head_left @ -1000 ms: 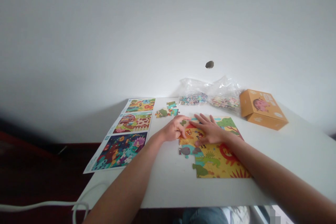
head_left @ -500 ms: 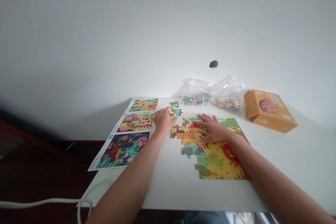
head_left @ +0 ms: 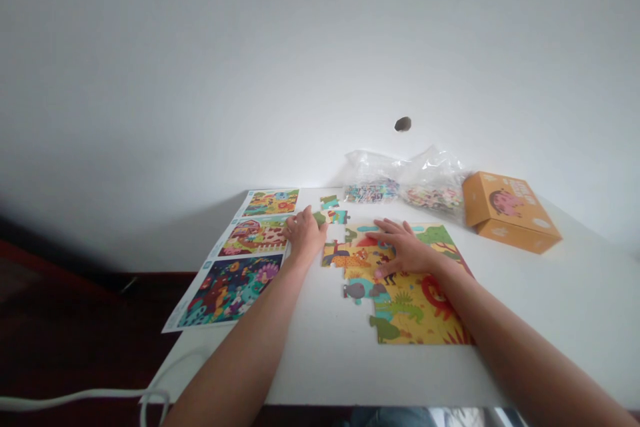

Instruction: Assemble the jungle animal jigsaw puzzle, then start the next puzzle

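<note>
A partly joined animal puzzle (head_left: 420, 320) lies on the white table, its left edge uneven. My right hand (head_left: 403, 250) rests on its upper part with the fingers spread. To the left, my left hand (head_left: 305, 233) is at the right edge of the picture sheet (head_left: 213, 263); its fingertips touch or nearly touch a green puzzle piece (head_left: 319, 219), and whether they grip it cannot be made out. Two loose pieces lie just beyond, a green and yellow one (head_left: 329, 202) and a turquoise one (head_left: 338, 217).
Two clear bags of puzzle pieces (head_left: 373, 191) (head_left: 434, 197) lie by the wall. An orange box (head_left: 510, 210) stands at the back right. A white cable (head_left: 90, 393) crosses the lower left, near the table's left edge.
My left hand has shifted slightly left, and the green piece by its fingertips has come apart from the other loose pieces. My right hand stays spread on the puzzle.
</note>
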`<state>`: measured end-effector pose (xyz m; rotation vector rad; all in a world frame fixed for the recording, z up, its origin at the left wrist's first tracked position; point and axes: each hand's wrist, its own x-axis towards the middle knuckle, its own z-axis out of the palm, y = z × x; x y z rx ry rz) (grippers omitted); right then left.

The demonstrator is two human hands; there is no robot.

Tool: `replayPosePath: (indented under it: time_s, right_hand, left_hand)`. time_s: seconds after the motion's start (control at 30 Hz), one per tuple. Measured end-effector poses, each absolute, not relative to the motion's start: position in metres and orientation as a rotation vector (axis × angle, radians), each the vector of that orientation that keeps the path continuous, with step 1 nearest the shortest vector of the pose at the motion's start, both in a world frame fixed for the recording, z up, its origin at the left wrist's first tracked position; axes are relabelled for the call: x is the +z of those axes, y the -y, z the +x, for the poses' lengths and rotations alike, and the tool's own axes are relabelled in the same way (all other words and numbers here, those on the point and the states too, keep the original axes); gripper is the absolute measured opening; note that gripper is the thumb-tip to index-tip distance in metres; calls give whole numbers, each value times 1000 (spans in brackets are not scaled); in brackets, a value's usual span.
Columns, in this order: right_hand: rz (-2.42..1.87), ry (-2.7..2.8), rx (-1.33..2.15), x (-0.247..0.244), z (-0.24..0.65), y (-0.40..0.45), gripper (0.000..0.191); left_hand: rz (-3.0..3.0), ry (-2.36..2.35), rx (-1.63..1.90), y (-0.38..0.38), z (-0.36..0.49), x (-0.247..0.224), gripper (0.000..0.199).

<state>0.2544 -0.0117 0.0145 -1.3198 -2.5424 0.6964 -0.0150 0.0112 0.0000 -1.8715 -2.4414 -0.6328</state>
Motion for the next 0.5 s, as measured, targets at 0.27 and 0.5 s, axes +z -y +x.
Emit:
replayPosePath:
  time_s: [0.27,0.5]
  right_hand:
    - [-1321,2543,688,14,254,12,99]
    - [-1326,2542,683,14,254,13,100]
  left_hand:
    - [-1834,2339,-640,-6,-15,4,52]
    - [-2168,2138,-566,-7,-15,-1,35]
